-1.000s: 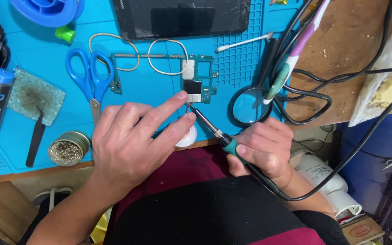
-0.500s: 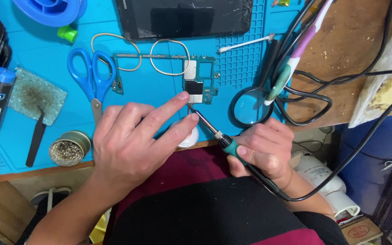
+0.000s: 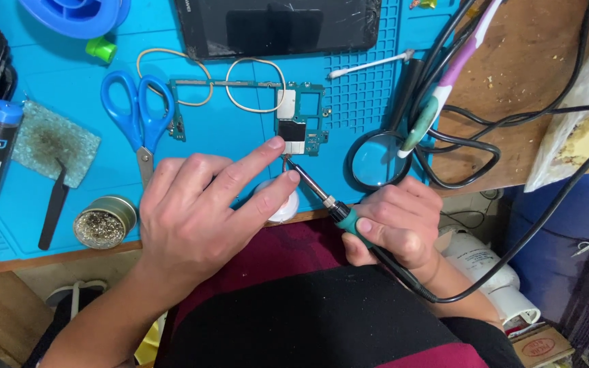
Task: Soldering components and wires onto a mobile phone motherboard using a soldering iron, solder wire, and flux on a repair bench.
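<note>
- Left hand (image 3: 195, 218): spread palm-down over the near edge of the blue work mat (image 3: 240, 123); index fingertip pressed on the near end of the circuit board (image 3: 299, 126), middle fingertip just beside the iron's shaft. It grips nothing and only pins the board down. Against the pictures of a second and half a second ago, its pose is unchanged.
- Right hand (image 3: 393, 228): closed around the green grip of the soldering iron (image 3: 315, 194), its black cord trailing off to the near right. The tip meets the board's near edge, right beside the left index finger, the same spot as before.
- Circuit board: green, with metal shields, lying flat mid-mat, far of both hands; it has not shifted.
- Judgement: no visible change over the last second suggests a steady hold of heat on one joint.
- White round tin (image 3: 282, 201): under the left fingers, partly hidden.
- Blue scissors (image 3: 138, 112): left of the board.
- Brass-wool tip cleaner (image 3: 103, 221) and black tweezers (image 3: 54, 208): near left.
- Magnifying glass (image 3: 375, 163): right of the board.
- Phone with dark screen (image 3: 277, 27): far edge.
</note>
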